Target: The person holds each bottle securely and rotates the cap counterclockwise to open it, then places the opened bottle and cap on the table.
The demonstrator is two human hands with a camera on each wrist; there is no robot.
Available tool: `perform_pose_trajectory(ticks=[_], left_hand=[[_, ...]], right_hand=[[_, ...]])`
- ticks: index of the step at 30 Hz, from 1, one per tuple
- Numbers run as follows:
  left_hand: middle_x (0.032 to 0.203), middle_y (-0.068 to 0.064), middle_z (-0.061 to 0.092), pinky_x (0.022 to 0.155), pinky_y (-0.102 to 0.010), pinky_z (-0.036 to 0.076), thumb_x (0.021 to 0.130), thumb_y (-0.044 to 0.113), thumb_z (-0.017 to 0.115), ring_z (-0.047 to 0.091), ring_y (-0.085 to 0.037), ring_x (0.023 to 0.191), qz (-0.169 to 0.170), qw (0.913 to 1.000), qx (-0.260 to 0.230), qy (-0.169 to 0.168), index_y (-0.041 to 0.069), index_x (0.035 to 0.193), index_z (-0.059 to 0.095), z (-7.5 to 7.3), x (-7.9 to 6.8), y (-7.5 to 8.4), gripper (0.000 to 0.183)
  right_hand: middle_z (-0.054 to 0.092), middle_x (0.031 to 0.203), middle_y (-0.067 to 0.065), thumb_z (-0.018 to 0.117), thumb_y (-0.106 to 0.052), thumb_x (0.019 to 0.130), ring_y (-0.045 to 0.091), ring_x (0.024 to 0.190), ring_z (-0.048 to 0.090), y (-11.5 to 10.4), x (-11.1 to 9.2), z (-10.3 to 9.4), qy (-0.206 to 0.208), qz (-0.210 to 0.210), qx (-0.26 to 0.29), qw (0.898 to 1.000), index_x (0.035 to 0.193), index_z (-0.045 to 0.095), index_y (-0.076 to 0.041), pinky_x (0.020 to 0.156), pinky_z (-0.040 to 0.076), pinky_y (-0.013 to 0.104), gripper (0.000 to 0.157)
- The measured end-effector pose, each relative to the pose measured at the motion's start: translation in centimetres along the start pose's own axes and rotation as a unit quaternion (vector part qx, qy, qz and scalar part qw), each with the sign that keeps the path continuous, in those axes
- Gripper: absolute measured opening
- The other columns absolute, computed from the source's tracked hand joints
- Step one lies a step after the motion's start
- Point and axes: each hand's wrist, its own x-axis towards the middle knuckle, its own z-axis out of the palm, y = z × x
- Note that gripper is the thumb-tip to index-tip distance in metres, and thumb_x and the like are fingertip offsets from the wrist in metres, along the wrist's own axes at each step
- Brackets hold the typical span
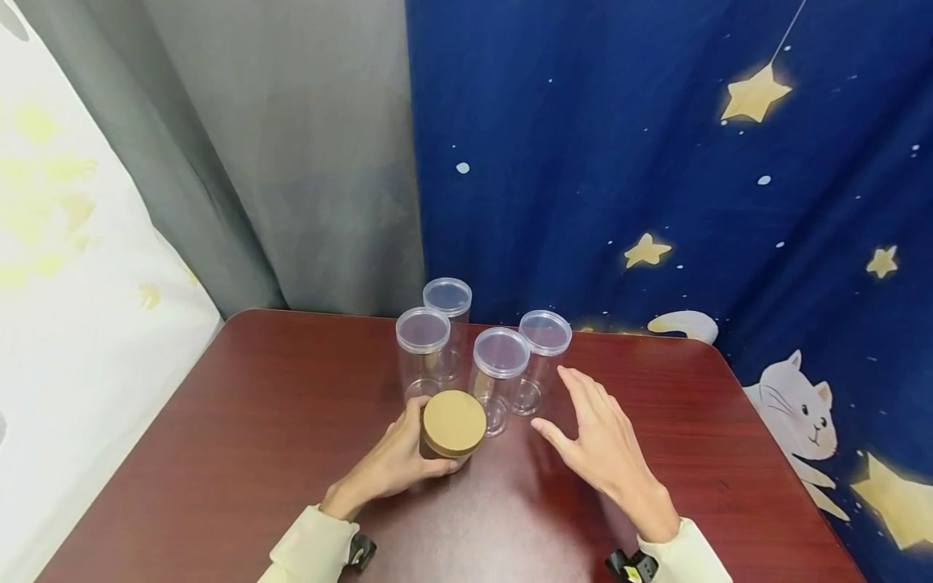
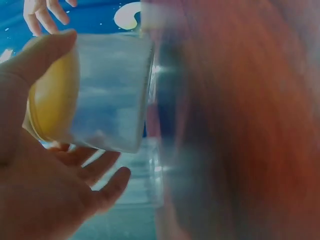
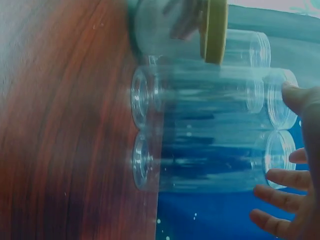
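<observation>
My left hand (image 1: 397, 460) grips a clear jar (image 2: 110, 90) by its gold lid (image 1: 454, 423), thumb on one side and fingers on the other. In the left wrist view the jar's transparent side shows beyond the lid. Just past it stand two clear jars with clear lids, a nearer one (image 1: 500, 356) and one behind to its right (image 1: 545, 334). Beside these my right hand (image 1: 608, 445) is held with thumb and fingers spread, nothing between them. In the right wrist view its thumb and fingertips overlap the lid ends of the upright jars (image 3: 215, 100).
Two more clear lidded jars stand at the back left, one in front (image 1: 423, 334) and one behind (image 1: 448, 300). The dark red wooden table (image 1: 291, 405) backs onto a grey curtain (image 1: 328, 162) and a blue star-patterned curtain (image 1: 554, 178).
</observation>
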Motion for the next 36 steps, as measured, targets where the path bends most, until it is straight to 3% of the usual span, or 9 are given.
perform_pose_trajectory(ticks=[6,13,20,28,36], left_hand=[[0.128,-0.008,0.058,0.103,-0.052,0.037,0.066,0.031,0.09,0.053,-0.027,0.12,0.034,0.9992,0.023,-0.005,0.01,0.138,0.035,-1.3,0.0,1.2,0.093],[0.127,-0.002,0.055,0.1,-0.041,0.046,0.067,0.028,0.09,0.056,-0.014,0.115,0.078,0.997,0.006,-0.001,0.014,0.14,0.029,-2.0,0.1,3.8,0.096],[0.137,-0.005,0.051,0.106,-0.041,0.044,0.067,0.027,0.09,0.05,-0.014,0.127,0.123,0.9923,0.008,0.009,0.009,0.147,0.026,-1.8,0.2,6.0,0.104],[0.142,-0.008,0.046,0.108,-0.039,0.043,0.069,0.038,0.09,0.047,-0.017,0.129,0.175,0.9806,0.082,0.032,0.003,0.153,0.024,-1.3,0.7,6.8,0.112],[0.137,-0.01,0.045,0.106,-0.038,0.044,0.069,0.037,0.089,0.045,-0.02,0.127,0.213,0.9712,0.094,0.049,0.001,0.146,0.036,-0.6,1.1,7.1,0.1]], right_hand=[[0.058,0.135,0.013,0.079,-0.045,0.078,0.03,0.123,0.056,-1.2,0.1,0.2,0.022,-0.019,0.035,0.999,0.143,0.049,-0.009,0.099,0.047,0.051,0.08],[0.056,0.139,0.01,0.073,-0.054,0.083,0.026,0.126,0.054,-3.0,0.4,-0.7,0.036,-0.053,0.066,0.996,0.144,0.049,-0.01,0.102,0.045,0.044,0.08],[0.05,0.146,0.007,0.07,-0.06,0.083,0.022,0.132,0.05,-5.1,1.3,-1.5,0.009,-0.084,0.1,0.991,0.147,0.044,-0.008,0.104,0.045,0.043,0.087],[0.045,0.152,0.008,0.067,-0.065,0.082,0.023,0.135,0.048,-6.6,1.8,-1.9,-0.027,-0.091,0.108,0.99,0.151,0.038,-0.008,0.102,0.047,0.047,0.095],[0.046,0.151,0.01,0.07,-0.064,0.08,0.024,0.132,0.051,-7.0,1.8,-1.5,-0.028,-0.091,0.102,0.99,0.15,0.04,-0.009,0.099,0.05,0.046,0.094]])
